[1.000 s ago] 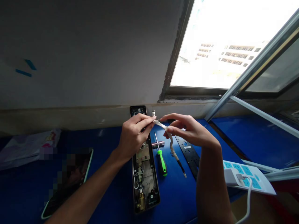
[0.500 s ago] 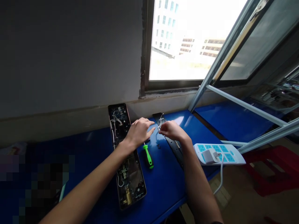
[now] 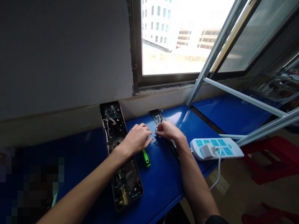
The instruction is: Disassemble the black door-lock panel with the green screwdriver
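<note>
My left hand (image 3: 137,137) rests on the blue table (image 3: 163,180) with its fingers stretched flat, over the shaft of a green-handled screwdriver (image 3: 146,157). My right hand (image 3: 168,129) is curled closed around a thin white wire bundle (image 3: 159,120) above a black metal plate (image 3: 156,114). Several small dark screws (image 3: 155,143) lie between the two hands. An opened electronic lock body (image 3: 118,152), its wiring and brass parts exposed, lies lengthwise just left of my left hand.
A white power strip (image 3: 216,148) with blue sockets and a plugged-in white adapter sits at the table's right edge, its cord hanging down. An open window frame (image 3: 217,49) leans in at the right. A red stool (image 3: 268,161) stands on the floor.
Both hands came down from mid-air to the table top. The wire bundle went from stretched between both hands to held by my right hand alone, and my left hand flattened. The view swung right.
</note>
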A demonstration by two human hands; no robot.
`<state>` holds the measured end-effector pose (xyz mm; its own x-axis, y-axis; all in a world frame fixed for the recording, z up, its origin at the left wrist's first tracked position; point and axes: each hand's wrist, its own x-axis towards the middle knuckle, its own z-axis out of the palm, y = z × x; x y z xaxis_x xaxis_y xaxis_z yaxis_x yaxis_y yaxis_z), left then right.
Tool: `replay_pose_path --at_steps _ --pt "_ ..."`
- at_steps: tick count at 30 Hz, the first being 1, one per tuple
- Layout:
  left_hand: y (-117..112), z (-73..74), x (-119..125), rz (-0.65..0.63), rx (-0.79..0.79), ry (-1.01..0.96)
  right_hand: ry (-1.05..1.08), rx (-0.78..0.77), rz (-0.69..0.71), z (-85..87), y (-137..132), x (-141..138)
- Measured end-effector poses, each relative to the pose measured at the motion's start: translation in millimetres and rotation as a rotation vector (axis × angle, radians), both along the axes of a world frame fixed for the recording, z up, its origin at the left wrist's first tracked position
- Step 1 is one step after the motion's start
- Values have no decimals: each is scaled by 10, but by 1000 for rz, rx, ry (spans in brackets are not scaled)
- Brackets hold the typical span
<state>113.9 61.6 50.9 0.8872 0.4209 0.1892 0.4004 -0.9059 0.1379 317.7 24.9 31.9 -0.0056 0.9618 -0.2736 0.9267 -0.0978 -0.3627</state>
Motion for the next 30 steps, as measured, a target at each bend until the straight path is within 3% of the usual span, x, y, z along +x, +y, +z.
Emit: replay_pose_path --at_steps 5,11,17,24,27,30 --pt "-52 64 -114 16 16 -44 -45 133 -46 149 -75 -30" --pt "-47 105 -448 155 44 -322 -24 288 18 356 -87 -316" --pt "-109 17 -689 172 105 -453 -67 116 214 329 -33 -684" --pt "-191 -2 -881 260 112 -586 -67 -153 314 174 27 -852" --pt "-218 -40 -977 331 103 -626 -35 -149 309 185 43 -857" --pt "-251 -104 -1066 389 80 -666 -23 -43 262 269 64 -826"
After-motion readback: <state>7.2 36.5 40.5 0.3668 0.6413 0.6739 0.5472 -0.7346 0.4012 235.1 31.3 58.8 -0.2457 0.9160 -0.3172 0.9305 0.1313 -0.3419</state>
